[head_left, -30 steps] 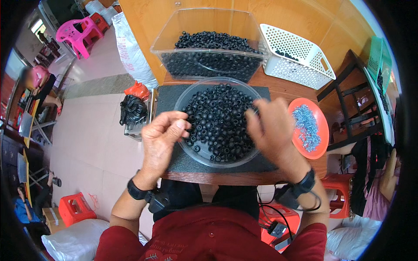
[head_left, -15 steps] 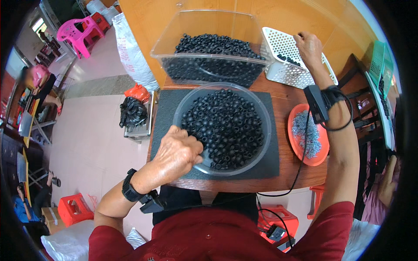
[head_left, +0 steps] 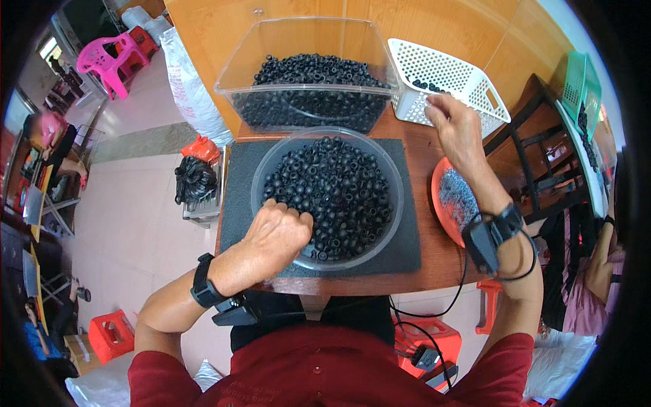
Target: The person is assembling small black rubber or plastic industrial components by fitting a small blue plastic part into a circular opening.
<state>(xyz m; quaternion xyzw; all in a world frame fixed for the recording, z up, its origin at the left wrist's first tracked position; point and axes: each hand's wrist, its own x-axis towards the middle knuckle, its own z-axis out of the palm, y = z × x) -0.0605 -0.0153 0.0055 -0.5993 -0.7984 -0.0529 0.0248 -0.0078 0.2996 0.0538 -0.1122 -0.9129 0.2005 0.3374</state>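
- Black beads, many of them ring-shaped, are spread among 3 containers on a brown wooden table; the nearest heap is centred in front of the body.
- Under that heap's container, a dark mat is laid on the table.
- At the far side, a clear rectangular bin is partly filled with beads.
- On the mat, a clear round bowl is well filled with beads.
- At the far right, a white perforated basket is seen with only a few beads.
- At the right, an orange plate is partly covered by the right forearm.
- Over the bowl's near left edge, the left hand is placed with fingers curled in; whether anything is held cannot be told.
- Near the basket's near side, the right hand is raised, fingers bent toward the thumb; whether a bead is gripped cannot be told.
- On the plate, small silvery-blue pieces are heaped.
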